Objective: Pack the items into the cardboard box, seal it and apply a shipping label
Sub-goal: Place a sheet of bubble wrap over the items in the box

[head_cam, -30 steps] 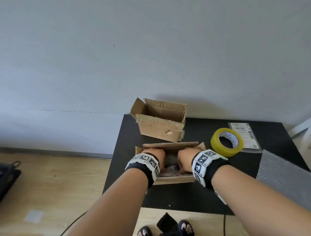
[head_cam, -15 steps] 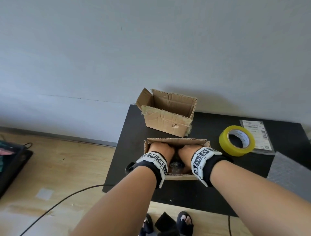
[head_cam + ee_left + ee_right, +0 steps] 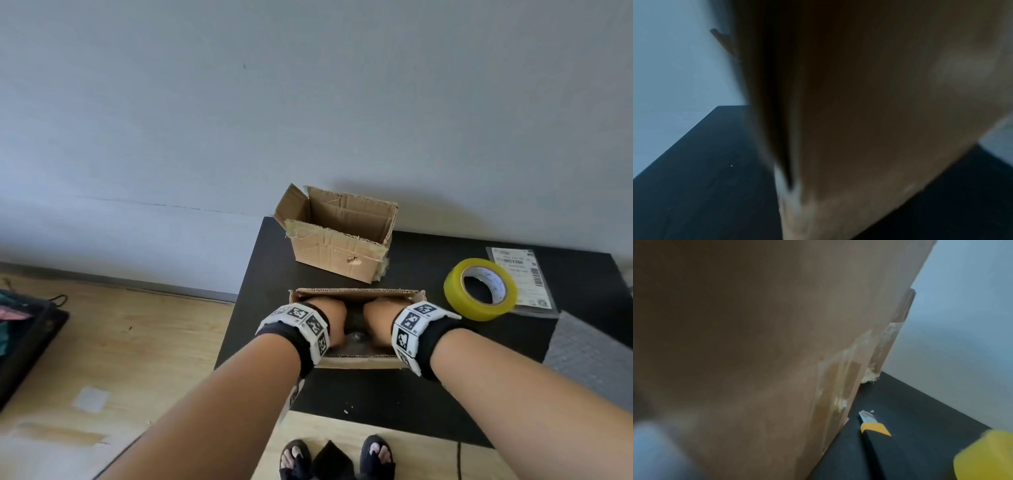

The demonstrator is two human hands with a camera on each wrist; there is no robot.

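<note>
An open cardboard box [image 3: 356, 361] stands on the black table [image 3: 394, 394] near its front edge. My left hand [image 3: 329, 318] and my right hand [image 3: 378, 317] both reach down into it, side by side. Between them shows a dark item wrapped in clear bubble wrap [image 3: 354, 337]. The fingers of both hands are hidden inside the box. Each wrist view is filled by blurred cardbox wall: the box [image 3: 859, 113] on the left, the box [image 3: 756, 337] on the right. A yellow tape roll [image 3: 479, 289] and a shipping label [image 3: 520, 277] in a clear sleeve lie to the right.
A second, torn, open cardboard box [image 3: 335, 253] stands behind the near one, against the wall. A grey bubble wrap sheet [image 3: 589, 356] lies at the right edge. A yellow and black utility knife [image 3: 879, 439] lies right of the box, next to the tape roll [image 3: 986, 456].
Both hands stay in the box and have drawn closer together and lower. Less of the wrapped item shows between them. The head view has shifted.
</note>
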